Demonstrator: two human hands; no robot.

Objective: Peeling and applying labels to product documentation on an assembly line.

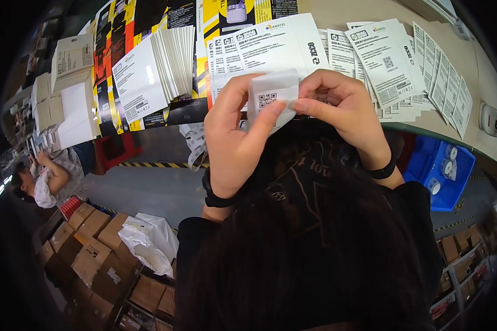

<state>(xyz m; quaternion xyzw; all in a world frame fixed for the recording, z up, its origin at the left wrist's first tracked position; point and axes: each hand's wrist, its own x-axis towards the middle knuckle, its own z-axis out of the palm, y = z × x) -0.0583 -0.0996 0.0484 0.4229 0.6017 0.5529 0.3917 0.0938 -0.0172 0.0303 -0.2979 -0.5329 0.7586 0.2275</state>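
A strip of white labels (265,88) with a printed square code is held up in front of my chest. My left hand (234,138) pinches it between thumb and fingers from the left. At its right edge, the thumb and fingertips of my right hand (339,105) are pressed together on the strip. Just beyond my hands lie overlapping white printed cards (276,44) on the table. More of the label strip (194,140) hangs below the table edge, left of my left wrist.
Fanned white cards (149,77) lie on black and yellow printed sheets (176,116). More cards (386,60) spread at right. Below the table's right side, a blue bin (464,165) holds label rolls (446,165). Cartons (94,259) stack lower left; another person (55,176) sits far left.
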